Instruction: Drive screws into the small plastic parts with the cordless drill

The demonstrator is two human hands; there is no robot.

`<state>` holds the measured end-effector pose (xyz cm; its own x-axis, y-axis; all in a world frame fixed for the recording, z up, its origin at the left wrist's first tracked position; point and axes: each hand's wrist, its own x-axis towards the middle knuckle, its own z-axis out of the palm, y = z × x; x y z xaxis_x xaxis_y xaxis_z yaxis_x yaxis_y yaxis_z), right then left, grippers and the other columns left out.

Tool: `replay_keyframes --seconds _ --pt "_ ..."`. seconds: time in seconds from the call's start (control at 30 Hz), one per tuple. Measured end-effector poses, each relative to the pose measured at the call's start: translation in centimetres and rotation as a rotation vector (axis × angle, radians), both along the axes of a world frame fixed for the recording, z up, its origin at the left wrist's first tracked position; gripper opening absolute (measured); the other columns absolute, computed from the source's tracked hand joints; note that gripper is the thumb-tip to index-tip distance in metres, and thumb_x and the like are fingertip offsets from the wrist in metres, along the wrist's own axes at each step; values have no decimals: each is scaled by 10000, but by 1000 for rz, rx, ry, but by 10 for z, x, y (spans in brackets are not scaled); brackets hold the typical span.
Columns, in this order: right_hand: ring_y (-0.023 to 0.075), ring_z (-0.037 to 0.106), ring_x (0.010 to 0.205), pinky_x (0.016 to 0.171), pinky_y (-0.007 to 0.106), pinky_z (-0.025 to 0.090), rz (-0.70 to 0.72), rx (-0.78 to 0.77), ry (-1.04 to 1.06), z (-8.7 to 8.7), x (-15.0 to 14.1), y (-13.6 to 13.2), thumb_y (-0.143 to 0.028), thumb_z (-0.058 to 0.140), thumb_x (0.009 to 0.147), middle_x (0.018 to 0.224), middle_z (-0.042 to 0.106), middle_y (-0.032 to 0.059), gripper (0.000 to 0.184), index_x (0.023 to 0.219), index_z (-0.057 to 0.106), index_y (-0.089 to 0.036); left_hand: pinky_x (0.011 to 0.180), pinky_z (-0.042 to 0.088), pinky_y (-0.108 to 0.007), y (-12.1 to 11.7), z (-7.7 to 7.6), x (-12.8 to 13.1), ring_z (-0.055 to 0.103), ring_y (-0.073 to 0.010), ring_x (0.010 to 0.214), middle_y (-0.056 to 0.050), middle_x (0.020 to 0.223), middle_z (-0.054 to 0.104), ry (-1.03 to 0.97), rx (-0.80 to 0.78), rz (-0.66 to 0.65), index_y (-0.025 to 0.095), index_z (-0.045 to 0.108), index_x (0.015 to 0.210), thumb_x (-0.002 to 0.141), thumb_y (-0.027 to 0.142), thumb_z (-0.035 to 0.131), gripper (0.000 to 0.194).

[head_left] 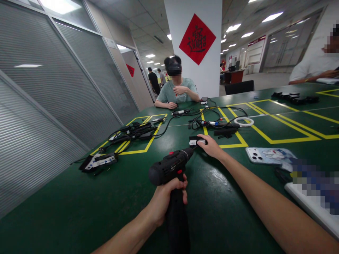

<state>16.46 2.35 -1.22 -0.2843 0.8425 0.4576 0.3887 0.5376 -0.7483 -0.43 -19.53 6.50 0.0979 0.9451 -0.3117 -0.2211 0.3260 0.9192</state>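
In my left hand is the grip of a black cordless drill with red buttons. Its chuck points forward and to the right, and a thin bit reaches toward a small black block with a white label. Whether the bit touches that block I cannot tell. My right hand grips the block from its right side, with the fingertips around it on the green table. The block's far right end is covered by my fingers.
Black cables and adapters lie at the left, beside an opened black-and-white part. More cables and a white ring lie beyond my right hand. A phone rests at right. A person sits opposite.
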Motion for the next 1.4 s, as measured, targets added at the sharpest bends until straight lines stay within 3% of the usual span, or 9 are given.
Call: replay_keyframes --seconds 0.2,0.43,0.9,1.4 --pt "186 552 980 903 314 397 -1 -8 2 1 0 0 -324 529 800 1093 580 66 390 1172 569 -212 518 398 -247 0 1 0 507 -93 486 -12 775 530 4 10 -1 141 532 920 727 227 504 214" --pt "185 555 971 898 314 401 -2 -9 2 1 1 -1 -327 525 801 1086 579 64 393 1175 568 -214 533 405 -250 0 1 1 496 -107 491 -12 677 528 6 -2 -1 129 538 898 717 244 520 215" --pt "188 554 982 901 321 402 -7 -12 3 1 1 0 -321 534 797 1095 578 67 388 1169 576 -216 513 403 -246 1 2 1 507 -95 480 -7 753 515 -11 8 -1 139 528 903 720 217 510 199" --pt "187 559 968 896 317 405 -4 -7 -6 2 1 -1 -329 530 800 1071 581 65 392 1174 571 -216 529 402 -251 0 2 1 491 -106 481 -17 668 533 6 -9 0 133 531 895 718 237 523 206"
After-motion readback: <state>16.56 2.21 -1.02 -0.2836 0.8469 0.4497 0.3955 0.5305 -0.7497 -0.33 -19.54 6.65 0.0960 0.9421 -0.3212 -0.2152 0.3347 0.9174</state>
